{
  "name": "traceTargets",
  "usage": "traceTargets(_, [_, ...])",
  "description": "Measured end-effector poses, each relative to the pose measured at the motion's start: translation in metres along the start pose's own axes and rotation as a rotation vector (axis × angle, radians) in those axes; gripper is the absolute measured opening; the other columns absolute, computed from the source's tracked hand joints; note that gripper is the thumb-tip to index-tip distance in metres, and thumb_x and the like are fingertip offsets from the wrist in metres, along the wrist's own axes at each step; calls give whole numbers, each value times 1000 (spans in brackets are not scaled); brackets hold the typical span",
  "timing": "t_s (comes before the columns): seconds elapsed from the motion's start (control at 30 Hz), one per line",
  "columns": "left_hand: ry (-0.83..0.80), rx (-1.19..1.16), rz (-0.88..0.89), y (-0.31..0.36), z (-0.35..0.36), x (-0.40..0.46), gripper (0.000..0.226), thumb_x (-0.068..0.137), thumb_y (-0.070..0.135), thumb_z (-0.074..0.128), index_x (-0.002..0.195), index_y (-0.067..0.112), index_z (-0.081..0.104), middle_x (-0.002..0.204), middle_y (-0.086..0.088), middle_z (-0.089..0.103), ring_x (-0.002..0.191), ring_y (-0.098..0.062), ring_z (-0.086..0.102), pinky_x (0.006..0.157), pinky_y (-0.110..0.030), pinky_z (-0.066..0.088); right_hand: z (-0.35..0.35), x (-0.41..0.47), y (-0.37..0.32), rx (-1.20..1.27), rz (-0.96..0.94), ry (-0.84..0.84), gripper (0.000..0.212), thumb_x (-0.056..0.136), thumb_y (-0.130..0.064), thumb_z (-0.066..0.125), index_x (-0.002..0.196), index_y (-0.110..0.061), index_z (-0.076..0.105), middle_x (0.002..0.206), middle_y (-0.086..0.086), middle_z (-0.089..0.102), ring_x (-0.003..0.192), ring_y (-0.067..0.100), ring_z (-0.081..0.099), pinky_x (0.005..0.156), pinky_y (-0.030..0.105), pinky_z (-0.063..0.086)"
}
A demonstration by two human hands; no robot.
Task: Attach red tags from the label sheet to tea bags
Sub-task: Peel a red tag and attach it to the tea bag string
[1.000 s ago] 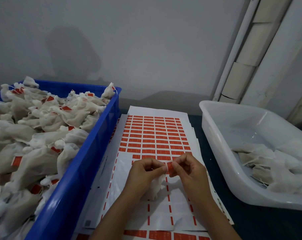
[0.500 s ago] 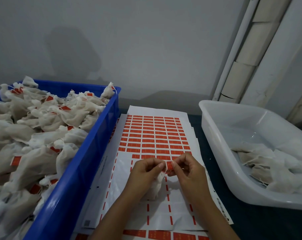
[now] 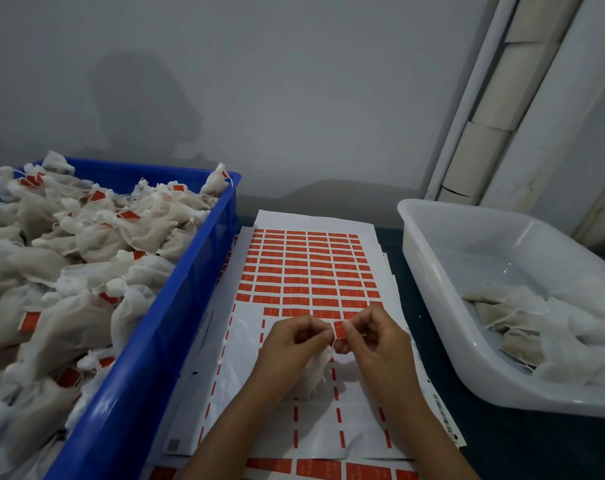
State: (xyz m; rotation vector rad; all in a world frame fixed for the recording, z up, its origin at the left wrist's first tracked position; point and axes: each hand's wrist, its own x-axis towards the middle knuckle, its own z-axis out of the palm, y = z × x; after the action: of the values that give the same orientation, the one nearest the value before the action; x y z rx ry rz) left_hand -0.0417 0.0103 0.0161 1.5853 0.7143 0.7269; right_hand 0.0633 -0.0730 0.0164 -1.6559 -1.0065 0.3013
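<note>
A white label sheet (image 3: 308,268) with rows of red tags lies on the table in front of me. Over its emptied lower half, my left hand (image 3: 294,344) and my right hand (image 3: 373,337) meet fingertip to fingertip. Both pinch a small red tag (image 3: 339,330) between them. A white mesh tea bag (image 3: 314,372) hangs below my left hand, partly hidden by its fingers.
A blue crate (image 3: 176,306) heaped with tagged tea bags stands on the left. On the right sits a translucent white tub (image 3: 432,271) holding several tea bags without visible tags. More label sheets (image 3: 328,467) lie under the top one. A grey wall rises behind.
Both hands stayed in place over the sheet; the fingertips shifted slightly around the red tag, which now shows more fully between them.
</note>
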Motion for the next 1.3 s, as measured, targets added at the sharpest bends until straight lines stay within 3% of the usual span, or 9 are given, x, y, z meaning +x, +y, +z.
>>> traceTargets(0.4, [23, 2, 19, 1, 1, -1, 17, 89, 20, 56, 75, 27, 64, 82, 11, 66, 85, -10, 61, 73, -7, 42, -1, 1, -5, -46, -118, -36, 18, 85, -17, 60, 78, -31, 52, 75, -11, 64, 72, 0, 64, 68, 9, 51])
traceTargets(0.53, [52, -30, 30, 1, 1, -2, 22, 91, 22, 53, 72, 29, 62, 74, 17, 65, 77, -6, 62, 62, -3, 43, -1, 1, -5, -54, -128, -36, 19, 86, -16, 58, 78, -32, 51, 76, -10, 64, 72, 2, 64, 70, 13, 52])
traceTargets(0.77, [51, -10, 19, -1, -1, -1, 24, 91, 22, 52, 70, 26, 64, 68, 16, 63, 69, -4, 60, 60, -3, 45, 0, 1, -2, -50, -139, -58, 22, 89, -12, 55, 76, -30, 52, 74, -12, 63, 72, 5, 63, 68, 14, 53])
traceTargets(0.87, [53, -28, -1, 1, -1, -1, 24, 92, 22, 52, 71, 25, 64, 69, 15, 63, 70, -6, 60, 62, -4, 44, -1, 1, -3, -16, -145, -59, 23, 88, -10, 55, 75, -29, 53, 71, -11, 63, 69, 6, 63, 66, 13, 52])
traceTargets(1.0, [33, -15, 59, 1, 1, -3, 21, 92, 24, 51, 75, 25, 63, 77, 10, 65, 79, -12, 62, 76, -12, 48, 0, 2, -3, 4, -131, -62, 21, 87, -10, 58, 77, -28, 54, 73, -11, 64, 69, 5, 64, 65, 11, 52])
traceTargets(1.13, [-23, 96, 103, -1, 4, -5, 12, 84, 31, 62, 77, 22, 64, 78, 5, 67, 77, -16, 65, 77, -24, 55, -2, 1, -2, -8, -158, -55, 20, 86, -9, 59, 77, -27, 56, 71, -10, 62, 71, 5, 64, 64, 11, 51])
traceTargets(1.3, [-87, 103, 119, -1, 4, -3, 9, 82, 29, 64, 75, 23, 65, 78, 5, 69, 76, -16, 66, 79, -25, 55, -3, 3, -1, -21, -183, -28, 24, 84, -7, 61, 75, -29, 56, 70, -10, 63, 71, 5, 63, 63, 9, 50])
